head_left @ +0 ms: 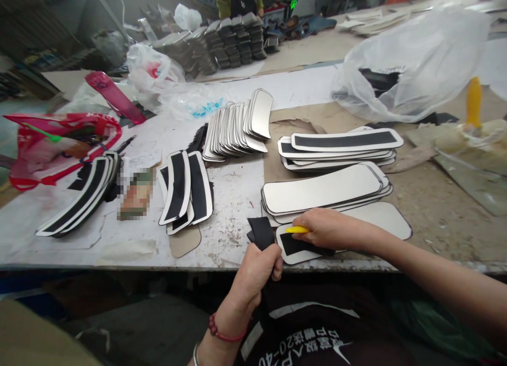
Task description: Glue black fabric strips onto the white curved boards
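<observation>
My left hand [259, 268] is closed around black strips [262, 231] at the table's front edge. A yellow-handled tool [297, 230] is gripped in my right hand [322, 228]; its working end is hidden. Under that hand lies a white panel [295, 257] with a black strip [291, 243] on it. Just behind is a stack of plain white panels [322, 189]. Farther back sits a pile of white panels with black centres [346, 140]. Curved panels with black centres [177, 189] lie left of my left hand.
More curved panels [83, 197] lie at the far left, near a red bag [59, 170]. Leaning white pieces [233, 128] stand mid-table. A clear plastic bag [415, 70] and a yellow-handled brush-like tool [473, 102] are at right. A person [240, 0] stands behind stacked dark pieces [237, 41].
</observation>
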A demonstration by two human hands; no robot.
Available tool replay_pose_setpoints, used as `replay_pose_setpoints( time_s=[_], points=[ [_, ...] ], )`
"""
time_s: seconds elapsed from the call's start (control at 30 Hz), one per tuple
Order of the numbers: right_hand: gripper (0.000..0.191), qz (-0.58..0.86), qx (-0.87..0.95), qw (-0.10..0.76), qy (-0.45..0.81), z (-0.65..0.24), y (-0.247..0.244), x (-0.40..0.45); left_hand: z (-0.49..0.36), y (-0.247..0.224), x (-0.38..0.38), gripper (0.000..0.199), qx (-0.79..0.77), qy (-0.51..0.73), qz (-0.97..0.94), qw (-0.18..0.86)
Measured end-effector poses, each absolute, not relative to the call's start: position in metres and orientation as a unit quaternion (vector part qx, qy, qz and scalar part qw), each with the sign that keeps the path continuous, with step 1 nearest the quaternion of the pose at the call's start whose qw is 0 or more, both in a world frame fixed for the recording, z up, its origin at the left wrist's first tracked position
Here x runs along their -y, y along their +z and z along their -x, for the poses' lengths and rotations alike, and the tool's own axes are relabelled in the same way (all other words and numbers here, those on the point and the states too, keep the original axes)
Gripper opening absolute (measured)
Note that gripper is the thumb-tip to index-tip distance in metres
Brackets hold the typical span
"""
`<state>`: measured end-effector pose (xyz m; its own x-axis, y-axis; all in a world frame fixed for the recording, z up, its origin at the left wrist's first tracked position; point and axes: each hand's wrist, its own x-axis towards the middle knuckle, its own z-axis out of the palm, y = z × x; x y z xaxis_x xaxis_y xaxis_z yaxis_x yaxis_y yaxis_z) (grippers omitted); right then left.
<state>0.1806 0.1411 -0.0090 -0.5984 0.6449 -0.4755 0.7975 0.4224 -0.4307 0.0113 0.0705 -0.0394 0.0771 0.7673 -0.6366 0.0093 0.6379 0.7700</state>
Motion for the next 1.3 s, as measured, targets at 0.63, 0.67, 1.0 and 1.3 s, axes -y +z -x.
replay_pose_setpoints(
  time_s=[0.63,0.67,1.0,1.3],
  points=[
    [0.025,-0.559,-0.749,0.104,-0.341,-0.289,0.005,-0.116,-0.02,-0.048,-0.062,0.037,-0.638,0.328,-0.296,0.631],
    [0.027,-0.576,-0.734,0.089,-0.35,-0.302,0.006,-0.114,-0.02,-0.047,-0.062,0.037,-0.638,0.326,-0.297,0.631],
    [0.025,-0.689,-0.663,0.098,-0.275,-0.325,-0.017,-0.095,-0.025,-0.039,-0.059,0.048,-0.679,0.291,-0.338,0.583],
    [0.025,-0.706,-0.647,0.117,-0.263,-0.318,-0.016,-0.099,-0.03,-0.035,-0.062,0.047,-0.685,0.283,-0.322,0.589]
  ],
)
